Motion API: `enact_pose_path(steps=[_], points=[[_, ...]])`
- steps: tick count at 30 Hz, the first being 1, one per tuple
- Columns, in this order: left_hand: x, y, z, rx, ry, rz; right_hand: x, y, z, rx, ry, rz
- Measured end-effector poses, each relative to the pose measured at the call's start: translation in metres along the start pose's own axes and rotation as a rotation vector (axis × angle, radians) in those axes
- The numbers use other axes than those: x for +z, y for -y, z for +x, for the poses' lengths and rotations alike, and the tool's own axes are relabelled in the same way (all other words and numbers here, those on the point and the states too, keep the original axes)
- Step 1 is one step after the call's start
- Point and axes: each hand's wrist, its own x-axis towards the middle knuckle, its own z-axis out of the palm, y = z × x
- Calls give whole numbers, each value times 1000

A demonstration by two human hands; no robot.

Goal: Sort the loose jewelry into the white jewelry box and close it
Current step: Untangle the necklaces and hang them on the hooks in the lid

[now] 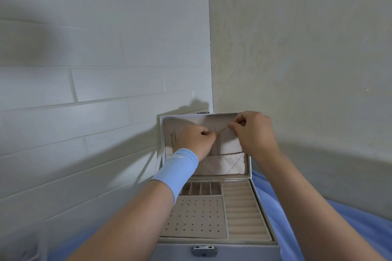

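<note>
**White rectangular jewelry box** (174, 253): open, near centre, long side facing the viewer. Beige velvet-like lining throughout.
- Hinged lid (224, 148): stands upright at the far side, with a stitched fabric pocket (214, 166) across its lower part.
- Tray, near left: flat panel of small holes (195, 216).
- Tray, far left: row of narrow slots (203, 188).
- Tray, right: column of padded ring rolls (244, 210).
- Silver metal latch (204, 250): centred on the near front wall.

**Fine metal chain** (222, 129): stretched nearly level in front of the lid's lining, one end pinched by the left hand (196, 140), the other by the right hand (254, 133).

**Small gold-coloured piece** (221, 183): at the tray's far edge; its type is unclear.
</note>
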Motion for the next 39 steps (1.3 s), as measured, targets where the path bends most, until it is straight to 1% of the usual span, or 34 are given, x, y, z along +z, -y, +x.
enact_pose_path(steps=[2, 4, 6, 9, 12, 17, 22, 24, 27, 30, 32, 35, 39], points=[[3, -4, 3, -27, -84, -28, 2, -2, -1, -33, 2, -31], [8, -9, 6, -47, -131, -48, 3, -4, -1, -71, -1, -86], [13, -13, 9, -58, -164, -35, 3, -4, -2, -89, -60, -122], [20, -17, 12, -80, -206, -38, 8, -4, -4, -68, -151, -121], [24, -18, 13, -103, -220, -49, 11, -2, -4, -34, -152, -103], [29, -8, 8, -149, -151, -67, 9, 0, 1, -17, -79, -143], [27, -7, 6, -237, -82, -81, 5, 2, 2, -2, 15, -211], [26, -7, 5, -236, -30, -71, 3, 3, 1, -9, 35, -212], [21, -6, 0, -183, 64, -73, -2, 5, 0, 2, 53, -205], [12, -4, -13, -161, 206, -184, -7, 9, -3, 64, 84, -152], [7, -3, -22, -167, 273, -251, -10, 14, -5, 105, 141, -136], [2, -1, -30, -173, 323, -324, -15, 22, -8, 152, 251, -159], [-4, 2, -37, -159, 394, -396, -13, 27, -15, 190, 351, -172]])
